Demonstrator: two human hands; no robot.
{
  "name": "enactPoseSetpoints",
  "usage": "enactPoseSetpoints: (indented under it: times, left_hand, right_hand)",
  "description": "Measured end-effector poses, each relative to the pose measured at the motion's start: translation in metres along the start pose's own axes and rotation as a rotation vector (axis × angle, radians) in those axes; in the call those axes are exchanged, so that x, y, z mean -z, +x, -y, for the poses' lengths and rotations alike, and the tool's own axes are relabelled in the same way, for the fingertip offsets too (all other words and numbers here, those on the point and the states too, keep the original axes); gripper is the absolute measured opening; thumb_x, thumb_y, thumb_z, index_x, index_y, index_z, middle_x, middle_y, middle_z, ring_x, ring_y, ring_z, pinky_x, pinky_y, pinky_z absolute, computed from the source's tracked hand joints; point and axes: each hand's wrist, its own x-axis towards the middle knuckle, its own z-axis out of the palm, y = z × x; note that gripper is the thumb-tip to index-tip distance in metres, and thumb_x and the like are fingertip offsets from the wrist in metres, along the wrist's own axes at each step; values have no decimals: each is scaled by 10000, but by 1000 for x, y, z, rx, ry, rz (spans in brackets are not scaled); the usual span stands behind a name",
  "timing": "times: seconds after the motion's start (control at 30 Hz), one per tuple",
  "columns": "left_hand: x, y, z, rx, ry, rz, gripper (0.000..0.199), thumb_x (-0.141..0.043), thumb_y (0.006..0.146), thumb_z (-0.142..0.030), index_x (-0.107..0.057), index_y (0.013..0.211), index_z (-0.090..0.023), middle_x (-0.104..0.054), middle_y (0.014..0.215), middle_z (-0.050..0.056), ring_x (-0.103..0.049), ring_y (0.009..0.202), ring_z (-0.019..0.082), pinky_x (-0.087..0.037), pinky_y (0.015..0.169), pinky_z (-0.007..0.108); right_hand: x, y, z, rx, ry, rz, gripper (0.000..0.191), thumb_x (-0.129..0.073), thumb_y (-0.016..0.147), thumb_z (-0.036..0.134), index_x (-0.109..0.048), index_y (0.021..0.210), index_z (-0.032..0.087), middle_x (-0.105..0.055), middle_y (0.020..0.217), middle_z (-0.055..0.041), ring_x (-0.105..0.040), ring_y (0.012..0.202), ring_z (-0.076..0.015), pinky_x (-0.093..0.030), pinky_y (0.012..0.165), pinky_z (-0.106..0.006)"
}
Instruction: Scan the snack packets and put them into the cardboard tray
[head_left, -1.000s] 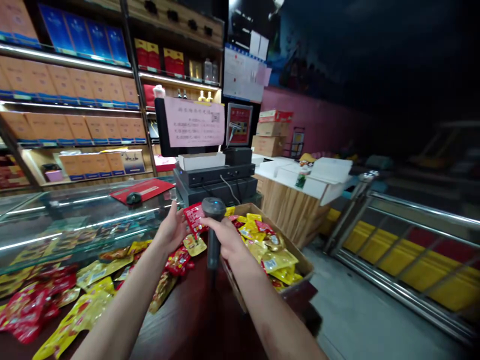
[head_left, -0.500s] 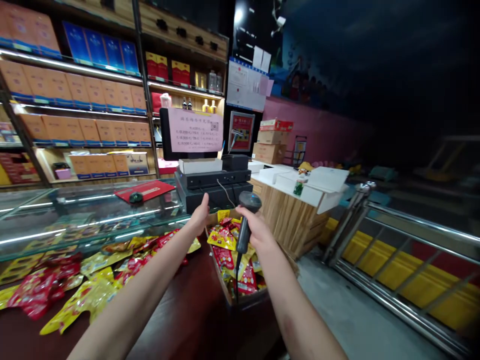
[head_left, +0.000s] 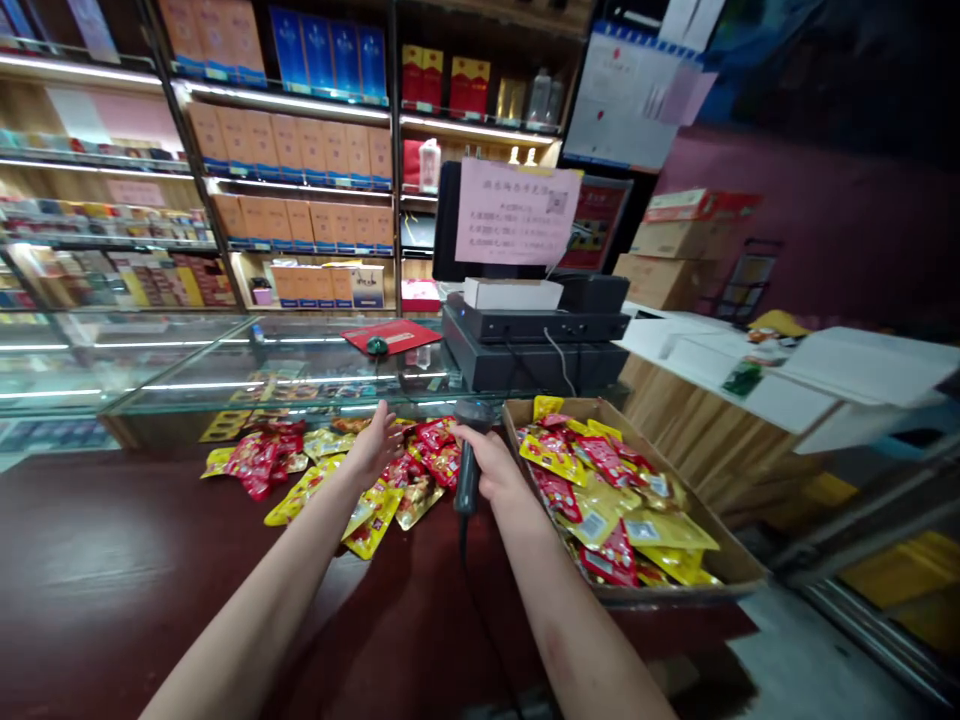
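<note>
In my right hand (head_left: 493,468) is a dark handheld barcode scanner (head_left: 466,470), held upright, its cable trailing down over the dark red tabletop (head_left: 97,570). My left hand (head_left: 375,445) hangs above a loose heap of red and yellow snack packets (head_left: 259,455), fingers apart and nothing held. Some packets lie behind and below both hands, partly hidden by them. Right of the scanner, an open cardboard box (head_left: 720,590) holds many more red and yellow packets (head_left: 600,490).
A glass display counter (head_left: 187,370) borders the table's far side. On it stand a black cash drawer (head_left: 525,365), a monitor with a pink notice (head_left: 517,215) and a red folder (head_left: 394,337). Shelves of boxed goods (head_left: 300,150) line the back; a metal railing (head_left: 862,620) is at right.
The view has swung left, so the box now appears further right. The scanner has gone from over the box to beside the loose packets. My left hand is over the heap.
</note>
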Motion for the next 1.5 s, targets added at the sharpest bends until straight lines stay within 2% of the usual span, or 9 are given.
enactPoseSetpoints:
  times: [0.13, 0.23, 0.37, 0.47, 0.57, 0.87, 1.03, 1.3, 1.5]
  left_hand:
    - [18, 8, 21, 45, -4, -21, 638, -419, 837, -610, -494, 1264, -141, -478, 1352, 186, -533, 1152, 271, -500, 801, 331]
    - [16, 19, 29, 41, 85, -13, 581, -486, 817, -583, -562, 1190, -144, -548, 1268, 183, -603, 1016, 257, -522, 705, 314]
    - [11, 38, 32, -90, 298, 49, 499, -567, 774, -547, -647, 1068, -152, -667, 1060, 135, -628, 893, 235, -507, 647, 287]
    - [12, 54, 34, -186, 428, -21, 401, -599, 757, -489, -684, 990, -173, -701, 965, 106, -633, 871, 243, -499, 727, 316]
    - [12, 68, 38, -326, 615, -111, 320, -607, 763, -400, -703, 975, -181, -699, 1022, 108, -611, 982, 269, -427, 912, 361]
    - [8, 80, 56, -397, 596, -35, 384, -548, 814, -377, -669, 1117, -173, -638, 1198, 97, -535, 1168, 260, -328, 1037, 358]
    - [4, 77, 61, -357, 573, -53, 493, -672, 713, -401, -642, 1137, -151, -726, 890, 92, -664, 845, 234, -492, 778, 312]
    - [19, 71, 42, -268, 459, -33, 313, -659, 696, -334, -709, 926, -127, -725, 780, 70, -635, 629, 151, -477, 595, 237]
    - [35, 63, 18, -235, 408, -40, 389, -681, 667, -393, -700, 970, -150, -645, 646, -8, -494, 454, 78, -461, 476, 221]
  right_hand:
    - [-2, 23, -30, -18, -53, -59, 277, -749, 538, 219, -648, 782, 137, -659, 581, -11, -629, 578, -173, -500, 586, -284]
    - [3, 38, -39, 3, -123, -68, 299, -749, 540, 242, -661, 809, 144, -661, 585, -5, -635, 595, -182, -500, 607, -293]
    - [10, 58, -37, 38, -213, -17, 343, -751, 545, 283, -667, 846, 141, -681, 625, -16, -649, 637, -193, -503, 655, -309]
    - [14, 72, -34, 61, -248, 43, 368, -745, 560, 298, -664, 879, 135, -693, 666, -22, -651, 649, -190, -504, 671, -315]
    - [17, 85, -35, 65, -277, 48, 353, -739, 566, 301, -661, 865, 131, -697, 685, -28, -651, 651, -193, -505, 657, -314]
    - [13, 99, -38, 76, -480, 46, 227, -694, 601, 292, -677, 766, 137, -697, 712, -47, -637, 668, -194, -485, 609, -288]
    - [9, 98, -43, 40, -424, 91, 230, -691, 605, 281, -675, 785, 138, -684, 683, -36, -633, 646, -187, -483, 596, -279]
    - [7, 96, -36, 0, -302, 43, 223, -699, 576, 241, -671, 775, 144, -691, 676, -25, -636, 639, -170, -493, 626, -268]
    - [9, 94, -29, -9, -185, 68, 289, -717, 557, 242, -682, 823, 135, -676, 647, -13, -622, 623, -156, -491, 634, -270]
